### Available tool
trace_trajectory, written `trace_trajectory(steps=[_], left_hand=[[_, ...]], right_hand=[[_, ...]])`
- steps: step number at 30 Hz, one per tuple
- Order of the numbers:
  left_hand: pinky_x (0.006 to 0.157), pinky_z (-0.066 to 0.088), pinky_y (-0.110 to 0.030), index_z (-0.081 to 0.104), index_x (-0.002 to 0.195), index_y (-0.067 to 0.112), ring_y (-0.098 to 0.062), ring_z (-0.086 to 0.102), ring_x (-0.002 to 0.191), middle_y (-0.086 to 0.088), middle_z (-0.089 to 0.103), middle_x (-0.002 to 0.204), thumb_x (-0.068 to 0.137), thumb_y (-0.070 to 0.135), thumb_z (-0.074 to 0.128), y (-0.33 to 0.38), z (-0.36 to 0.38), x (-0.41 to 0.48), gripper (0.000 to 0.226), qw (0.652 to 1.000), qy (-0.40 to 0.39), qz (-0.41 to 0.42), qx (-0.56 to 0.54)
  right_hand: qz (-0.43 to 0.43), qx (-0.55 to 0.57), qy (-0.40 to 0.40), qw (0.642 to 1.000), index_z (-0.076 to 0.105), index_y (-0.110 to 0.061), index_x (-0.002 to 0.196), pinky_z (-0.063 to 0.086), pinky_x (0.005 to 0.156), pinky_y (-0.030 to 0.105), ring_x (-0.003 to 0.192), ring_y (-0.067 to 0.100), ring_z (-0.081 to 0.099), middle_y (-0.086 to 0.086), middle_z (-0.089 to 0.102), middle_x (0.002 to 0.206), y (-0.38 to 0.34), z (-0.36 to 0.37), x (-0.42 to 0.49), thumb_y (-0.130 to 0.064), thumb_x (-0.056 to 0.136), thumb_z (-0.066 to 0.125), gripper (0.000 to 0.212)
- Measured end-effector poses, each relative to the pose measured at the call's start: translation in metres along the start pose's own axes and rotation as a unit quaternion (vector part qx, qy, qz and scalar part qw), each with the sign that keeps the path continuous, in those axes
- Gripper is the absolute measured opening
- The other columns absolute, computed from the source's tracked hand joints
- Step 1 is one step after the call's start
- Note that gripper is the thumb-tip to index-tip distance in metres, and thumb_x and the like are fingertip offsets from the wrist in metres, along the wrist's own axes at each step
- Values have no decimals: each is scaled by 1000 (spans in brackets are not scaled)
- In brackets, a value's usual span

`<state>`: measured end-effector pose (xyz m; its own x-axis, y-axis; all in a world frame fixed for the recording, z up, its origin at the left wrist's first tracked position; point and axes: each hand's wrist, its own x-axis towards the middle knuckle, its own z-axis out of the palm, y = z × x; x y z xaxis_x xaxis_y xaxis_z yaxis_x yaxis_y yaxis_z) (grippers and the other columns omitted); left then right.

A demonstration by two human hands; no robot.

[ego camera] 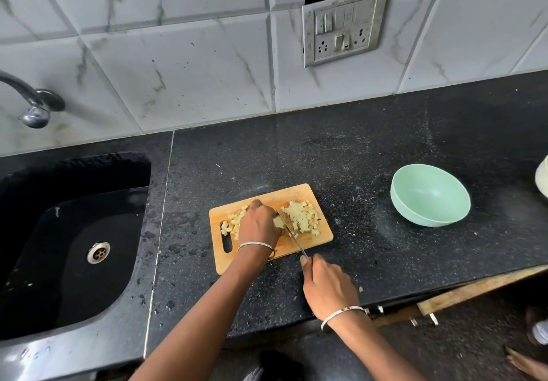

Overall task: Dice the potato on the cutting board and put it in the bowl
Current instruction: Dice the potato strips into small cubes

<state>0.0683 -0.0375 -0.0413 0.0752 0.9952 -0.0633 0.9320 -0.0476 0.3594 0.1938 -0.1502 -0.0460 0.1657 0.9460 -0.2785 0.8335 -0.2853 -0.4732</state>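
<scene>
Grips knife (292, 237) in right hand (327, 285), pins potato (278, 222) to cutting board (296, 193) under curled left hand (259, 226). Risks a nick: blade just beside that hand.

Potato pieces (301, 217) on cutting board (308, 193), bowl (430, 195) right, sink (74, 232) left.

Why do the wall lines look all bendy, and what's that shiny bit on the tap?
In the head view, the wide lens bends the wall tiles and counter; the tap glints with reflected light; the diced potato looks sharp.
</scene>
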Motion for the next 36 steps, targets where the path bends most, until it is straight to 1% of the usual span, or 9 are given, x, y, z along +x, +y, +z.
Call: trace_trajectory(steps=[2, 7, 11, 13, 19, 22, 26, 32, 36], left_hand=[[78, 48, -33, 71, 107, 12, -30, 61, 96, -8, 57, 115, 78, 20, 77, 0, 1, 0, 30, 1000, 2, -6, -5], [78, 46, -32, 72, 111, 16, -27, 60, 97, -7, 59, 115, 77, 19, 79, -3, 4, 2, 35, 999, 3, -21, -36], [78, 43, -30, 73, 109, 18, -26, 59, 99, -5, 61, 112, 74, 21, 81, -6, 4, 5, 36, 998, -2, -27, -58], [77, 43, -30, 73, 109, 19, -26, 59, 98, -5, 62, 111, 74, 23, 81, -7, 2, 4, 36, 998, 1, -26, -59], [79, 44, -31, 72, 110, 20, -24, 58, 99, -4, 62, 112, 75, 26, 81, -9, 4, 1, 37, 997, 8, -23, -66], [79, 43, -30, 71, 111, 21, -23, 57, 100, -3, 62, 112, 75, 28, 81, -10, 6, 0, 37, 998, 6, -15, -62], [80, 45, -31, 67, 116, 23, -22, 59, 99, -2, 62, 112, 73, 29, 82, -15, 7, -1, 46, 997, 7, -20, -70], [82, 47, -32, 67, 114, 21, -24, 58, 101, -2, 60, 113, 76, 27, 79, -18, 9, -2, 40, 998, 4, -23, -63], [80, 47, -32, 69, 113, 22, -25, 58, 100, -3, 61, 111, 77, 25, 77, -20, 11, 0, 36, 998, 6, -20, -62]], right_hand=[[-2, -7, -1, 1000, 48, -17, 96, 38, 64, 37, 95, 37, 64, 10, 67, 99, -3, -1, 0, -45, 104, 25, 37], [13, -25, -19, 999, 51, -15, 104, 37, 66, 36, 100, 37, 63, 11, 66, 105, -10, 5, 4, -42, 104, 25, 37], [35, -23, -46, 998, 54, -13, 110, 40, 70, 36, 105, 36, 62, 12, 64, 113, -19, 6, 15, -38, 104, 32, 34], [34, -28, -44, 998, 54, -13, 110, 40, 70, 37, 106, 36, 61, 13, 63, 114, -20, 6, 18, -38, 104, 31, 35], [36, -17, -35, 999, 57, -16, 109, 44, 72, 36, 104, 34, 63, 10, 65, 109, -6, 4, -2, -43, 104, 26, 41], [36, -20, -21, 999, 57, -17, 107, 41, 69, 36, 101, 33, 63, 9, 66, 105, 2, -2, -9, -44, 104, 24, 43], [12, -13, -4, 1000, 55, -18, 102, 35, 65, 34, 97, 32, 63, 8, 66, 100, -5, -4, -4, -43, 104, 24, 40], [7, -4, -5, 1000, 54, -17, 104, 36, 65, 35, 98, 33, 63, 8, 67, 102, -14, 2, 2, -42, 105, 25, 39], [11, -9, -8, 1000, 53, -16, 104, 36, 65, 36, 98, 34, 63, 8, 66, 102, -14, 4, 3, -43, 105, 24, 39]])
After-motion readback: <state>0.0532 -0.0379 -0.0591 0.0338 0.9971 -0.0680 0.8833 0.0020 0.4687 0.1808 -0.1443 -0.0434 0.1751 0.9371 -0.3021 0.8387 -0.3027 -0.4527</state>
